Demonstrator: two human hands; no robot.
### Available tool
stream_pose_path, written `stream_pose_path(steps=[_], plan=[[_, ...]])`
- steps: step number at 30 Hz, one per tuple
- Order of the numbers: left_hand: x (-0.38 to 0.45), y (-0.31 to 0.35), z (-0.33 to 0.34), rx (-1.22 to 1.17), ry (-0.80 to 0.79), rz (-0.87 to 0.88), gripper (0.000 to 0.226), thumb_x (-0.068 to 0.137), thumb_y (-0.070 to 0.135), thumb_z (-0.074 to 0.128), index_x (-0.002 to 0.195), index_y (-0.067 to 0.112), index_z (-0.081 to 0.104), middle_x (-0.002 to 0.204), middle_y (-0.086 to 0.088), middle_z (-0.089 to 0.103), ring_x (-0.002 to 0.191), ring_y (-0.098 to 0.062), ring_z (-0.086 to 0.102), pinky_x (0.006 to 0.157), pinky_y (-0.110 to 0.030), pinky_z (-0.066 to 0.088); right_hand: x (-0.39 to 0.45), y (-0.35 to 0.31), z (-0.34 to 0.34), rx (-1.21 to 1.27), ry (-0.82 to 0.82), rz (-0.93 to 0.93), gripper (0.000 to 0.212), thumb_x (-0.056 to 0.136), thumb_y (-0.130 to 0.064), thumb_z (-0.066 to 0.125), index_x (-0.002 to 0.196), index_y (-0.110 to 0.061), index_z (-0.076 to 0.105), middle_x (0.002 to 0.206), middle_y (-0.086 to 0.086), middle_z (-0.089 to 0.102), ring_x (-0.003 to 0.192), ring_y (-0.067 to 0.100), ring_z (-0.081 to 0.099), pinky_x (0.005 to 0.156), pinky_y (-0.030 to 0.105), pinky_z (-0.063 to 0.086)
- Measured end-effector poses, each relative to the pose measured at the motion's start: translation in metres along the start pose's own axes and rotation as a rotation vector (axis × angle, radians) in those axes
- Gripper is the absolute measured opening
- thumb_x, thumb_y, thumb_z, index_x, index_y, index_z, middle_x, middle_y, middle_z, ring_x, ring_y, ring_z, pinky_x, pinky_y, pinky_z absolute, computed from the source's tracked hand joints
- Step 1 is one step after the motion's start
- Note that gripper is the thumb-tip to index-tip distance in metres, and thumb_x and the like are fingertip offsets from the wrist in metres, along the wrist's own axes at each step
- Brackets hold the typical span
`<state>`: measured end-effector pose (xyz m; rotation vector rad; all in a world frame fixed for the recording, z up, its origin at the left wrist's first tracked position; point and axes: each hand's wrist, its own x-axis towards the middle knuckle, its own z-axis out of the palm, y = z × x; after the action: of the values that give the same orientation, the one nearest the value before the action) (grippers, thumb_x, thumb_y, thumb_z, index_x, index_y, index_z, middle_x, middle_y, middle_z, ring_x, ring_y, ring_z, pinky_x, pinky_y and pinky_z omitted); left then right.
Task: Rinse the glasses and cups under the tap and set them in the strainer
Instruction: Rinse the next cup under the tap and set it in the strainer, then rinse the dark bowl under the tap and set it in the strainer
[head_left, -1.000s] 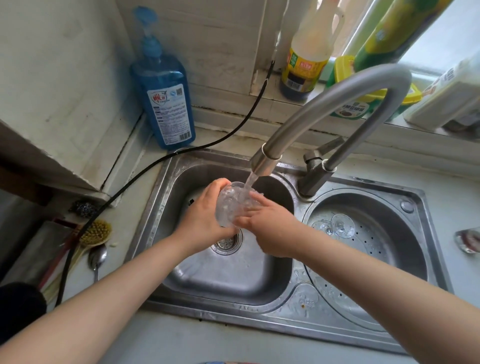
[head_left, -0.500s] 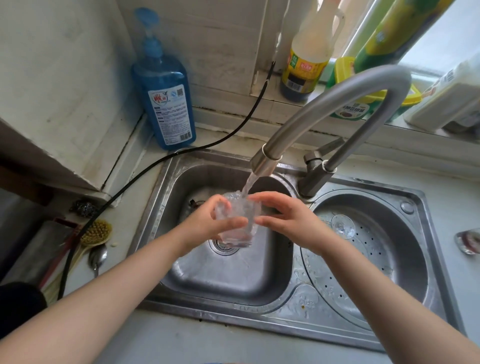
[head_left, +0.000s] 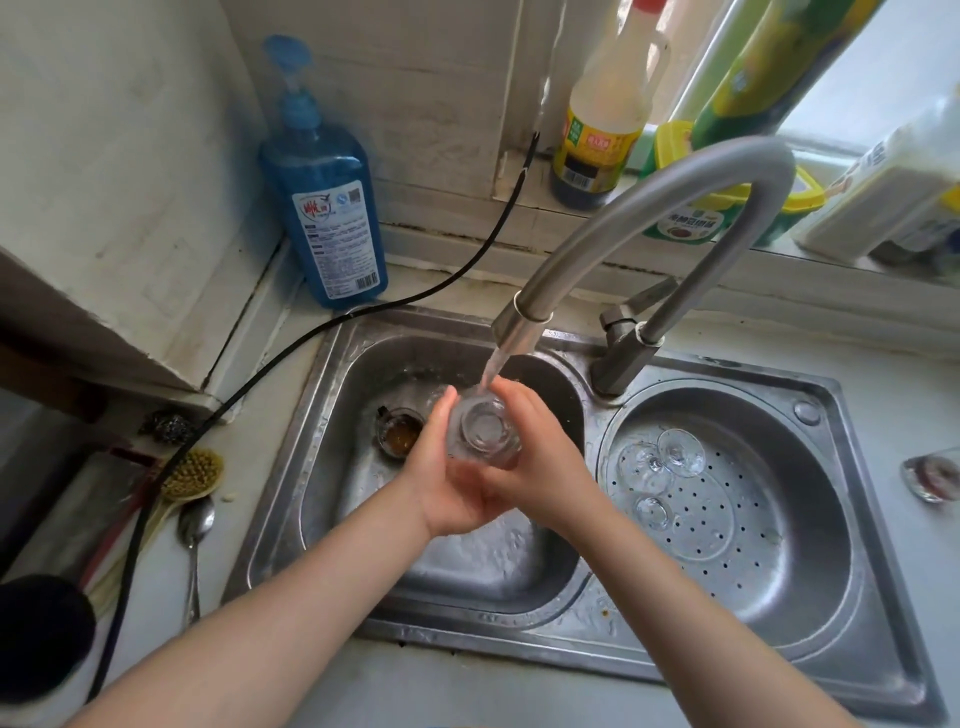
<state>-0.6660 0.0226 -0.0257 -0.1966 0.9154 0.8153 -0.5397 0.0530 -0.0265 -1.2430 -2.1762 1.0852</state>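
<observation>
A clear glass (head_left: 484, 429) sits under the running tap (head_left: 522, 326), its mouth turned up towards me. My left hand (head_left: 441, 473) and my right hand (head_left: 540, 457) cup it from both sides, fingers wrapped round its wall. Water streams onto its rim. A small glass cup (head_left: 399, 432) with brown liquid stands in the left basin (head_left: 332, 467) behind my left hand. In the round perforated strainer (head_left: 769, 561) on the right lie clear stemmed glasses (head_left: 662, 465), tipped over.
A blue soap bottle (head_left: 327, 208) stands at the back left, with a black cable (head_left: 291, 353) running past it. A brush (head_left: 189, 475) and spoon (head_left: 195, 535) lie left of the sink. Bottles line the sill. Another glass (head_left: 932, 475) stands at the far right.
The glass has gone from upright to tilted with its mouth towards me. My hands have closed in lower round it, and the small cup in the basin has come into sight.
</observation>
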Motion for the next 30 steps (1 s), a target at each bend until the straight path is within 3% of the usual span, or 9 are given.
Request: stream_pose_path(steps=[7,11,14,16,19,21,24,27,30], plan=[[-0.003,-0.004,-0.010,0.114,-0.004,0.046,0.071,0.082,0.072,0.047,0.116,0.013,0.068,0.119,-0.010,0.065,0.114,-0.026,0.060,0.100,-0.039,0.045,-0.021,-0.002,-0.002,-0.019,0.069,0.103,0.079,0.066,-0.041,0.083,0.135,-0.030,0.045,0.130,-0.017,0.053,0.116,-0.002,0.049,0.097,0.016,0.040],[0.000,-0.006,-0.014,0.255,0.091,0.253,0.040,0.089,0.051,0.054,0.068,0.017,0.055,0.074,-0.002,0.062,0.073,-0.017,0.061,0.076,-0.038,0.051,-0.043,0.005,0.002,0.059,0.127,0.199,0.078,0.066,-0.039,0.085,0.133,-0.028,0.046,0.125,-0.016,0.055,0.112,-0.003,0.052,0.096,0.015,0.042],[0.003,-0.016,-0.006,0.526,0.191,0.432,0.041,0.097,0.046,0.044,0.070,0.016,0.051,0.072,-0.005,0.055,0.072,-0.017,0.055,0.068,-0.036,0.049,-0.059,0.008,-0.001,0.089,0.179,0.272,0.079,0.067,-0.039,0.085,0.134,-0.026,0.045,0.128,-0.014,0.053,0.112,-0.007,0.047,0.092,0.001,0.035],[0.004,-0.022,0.003,0.601,0.183,0.461,0.041,0.099,0.045,0.040,0.072,0.015,0.049,0.070,-0.005,0.053,0.068,-0.017,0.051,0.063,-0.032,0.046,-0.068,0.008,-0.003,0.138,0.223,0.300,0.079,0.067,-0.039,0.085,0.133,-0.028,0.044,0.129,-0.014,0.052,0.114,-0.005,0.048,0.096,0.006,0.038],[0.004,-0.026,0.024,0.458,0.037,0.289,0.043,0.099,0.043,0.041,0.066,0.016,0.047,0.056,-0.001,0.050,0.057,-0.015,0.048,0.060,-0.030,0.041,-0.083,0.012,-0.009,0.239,0.360,0.308,0.077,0.066,-0.035,0.087,0.132,-0.031,0.045,0.126,-0.013,0.055,0.115,0.006,0.055,0.100,0.033,0.047],[0.005,-0.035,0.036,0.414,-0.043,0.177,0.043,0.099,0.042,0.041,0.066,0.016,0.048,0.054,-0.001,0.052,0.056,-0.016,0.051,0.063,-0.031,0.042,-0.097,0.018,-0.017,0.241,0.426,0.336,0.075,0.065,-0.035,0.087,0.128,-0.033,0.048,0.121,-0.014,0.058,0.111,0.006,0.058,0.098,0.035,0.048],[0.015,-0.057,0.053,0.588,-0.106,0.148,0.034,0.101,0.036,0.041,0.082,0.014,0.058,0.075,-0.004,0.061,0.076,-0.019,0.058,0.070,-0.040,0.053,-0.123,0.033,-0.039,0.256,0.491,0.418,0.071,0.062,-0.041,0.086,0.123,-0.037,0.050,0.118,-0.017,0.060,0.108,0.004,0.061,0.094,0.037,0.052],[0.038,-0.076,0.065,1.062,-0.046,0.323,0.021,0.097,0.031,0.052,0.110,0.017,0.060,0.110,-0.002,0.063,0.104,-0.018,0.059,0.092,-0.038,0.052,-0.148,0.064,-0.073,0.200,0.617,0.522,0.066,0.062,-0.036,0.087,0.118,-0.037,0.051,0.117,-0.014,0.060,0.107,0.009,0.061,0.092,0.034,0.052],[0.066,-0.086,0.071,1.585,0.087,0.506,0.049,0.090,0.034,0.061,0.134,0.016,0.049,0.137,-0.003,0.051,0.124,-0.017,0.048,0.103,-0.028,0.036,-0.154,0.106,-0.120,0.083,0.716,0.661,0.067,0.064,-0.038,0.086,0.120,-0.030,0.050,0.120,-0.005,0.060,0.108,0.018,0.059,0.094,0.036,0.048]])
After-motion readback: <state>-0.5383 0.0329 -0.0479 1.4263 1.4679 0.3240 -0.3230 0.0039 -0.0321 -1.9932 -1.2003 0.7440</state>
